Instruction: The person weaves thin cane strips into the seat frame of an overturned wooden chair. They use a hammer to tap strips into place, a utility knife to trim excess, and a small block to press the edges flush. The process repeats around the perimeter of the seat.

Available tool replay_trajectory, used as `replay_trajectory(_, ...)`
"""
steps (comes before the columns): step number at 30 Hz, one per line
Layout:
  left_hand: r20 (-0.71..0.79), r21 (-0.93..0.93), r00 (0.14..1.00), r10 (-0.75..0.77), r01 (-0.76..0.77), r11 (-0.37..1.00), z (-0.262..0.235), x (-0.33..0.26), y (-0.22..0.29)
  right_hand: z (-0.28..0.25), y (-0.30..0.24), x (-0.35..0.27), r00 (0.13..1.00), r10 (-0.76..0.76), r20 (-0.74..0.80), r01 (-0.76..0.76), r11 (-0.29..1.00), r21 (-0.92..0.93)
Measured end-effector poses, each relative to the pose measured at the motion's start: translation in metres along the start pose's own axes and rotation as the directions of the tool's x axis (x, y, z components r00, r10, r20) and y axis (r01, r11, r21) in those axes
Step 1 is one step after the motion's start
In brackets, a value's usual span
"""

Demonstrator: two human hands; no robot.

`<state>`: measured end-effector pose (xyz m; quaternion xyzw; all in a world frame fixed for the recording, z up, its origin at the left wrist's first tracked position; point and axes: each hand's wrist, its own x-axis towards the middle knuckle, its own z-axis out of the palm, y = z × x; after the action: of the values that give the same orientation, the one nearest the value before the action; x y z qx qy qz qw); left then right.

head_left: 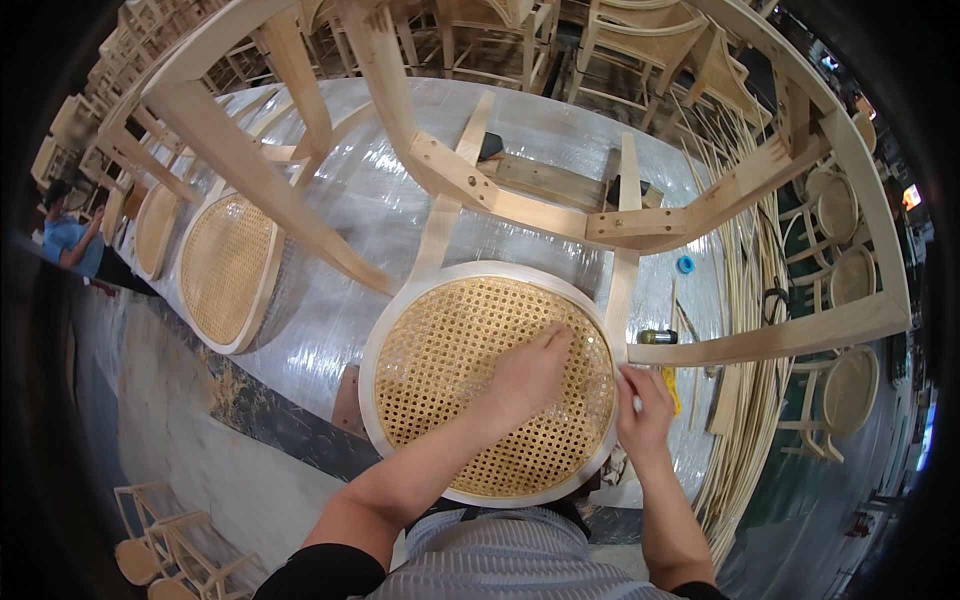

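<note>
In front of me, a pale wooden chair lies tipped over, its legs and seat frame rising on the far side. Its rounded cane panel, set in a light wooden rim, faces up close to my body. Over the right half of the cane, my left hand is closed in a pinch, fingertips down at the weave; anything between them is too small to make out. At the rim's right edge, my right hand has its fingers curled and closed, and what they hold is hidden.
Long cane strips lie in a bundle at the right. Near the rim sit a small dark bottle, a blue ring and a yellow object. Another cane-backed chair lies leftward on the plastic-covered table; a person is at far left.
</note>
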<state>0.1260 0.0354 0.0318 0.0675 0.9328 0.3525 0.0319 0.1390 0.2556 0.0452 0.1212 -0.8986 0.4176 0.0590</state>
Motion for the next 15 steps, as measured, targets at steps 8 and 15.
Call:
replay_trajectory(8, -0.091, -0.12, 0.995, -0.029, 0.018, 0.993, -0.007, -0.016, -0.003, 0.077, 0.002, 0.13, 0.919, -0.363, 0.153, 0.39, 0.889, -0.238)
replay_trajectory(15, -0.233, -0.084, 0.969, -0.085, 0.067, 0.994, -0.031, -0.01, -0.03, 0.087, 0.007, 0.139, 0.89, -0.379, 0.255, 0.432, 0.879, -0.202)
